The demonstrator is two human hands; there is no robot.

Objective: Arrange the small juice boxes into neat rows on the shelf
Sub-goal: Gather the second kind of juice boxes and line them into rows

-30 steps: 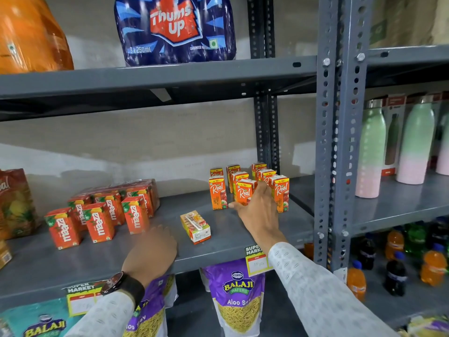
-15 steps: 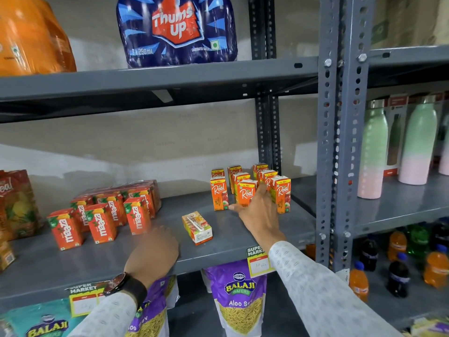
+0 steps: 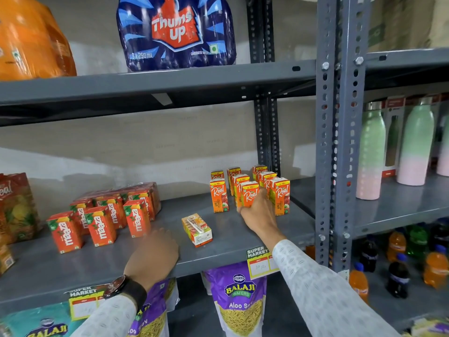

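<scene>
Right hand (image 3: 261, 216) pinches small orange cardboard Real juice box (image 3: 250, 193) low on its sides | light, stiff, tips easily | left hand (image 3: 155, 255) flat on grey metal shelf (image 3: 243, 249), holding nothing

View: one head-worn wide-angle camera; no second view, so no part of the scene is shared.
Position: in front of the grey metal shelf (image 3: 218, 246), roughly level with the gap between its middle and upper boards.
Facing: forward and slightly down, into the shelf bay toward the back wall.
Nearness: close; both sleeves enter from the bottom edge, and the left hand (image 3: 153, 256) and right hand (image 3: 260, 215) lie on the shelf.
Coverage: upright post (image 3: 340, 142) right of centre, neighbouring bay beyond it, lower shelf along the bottom edge.
Distortion: straight boards bow towards the edges.
</scene>
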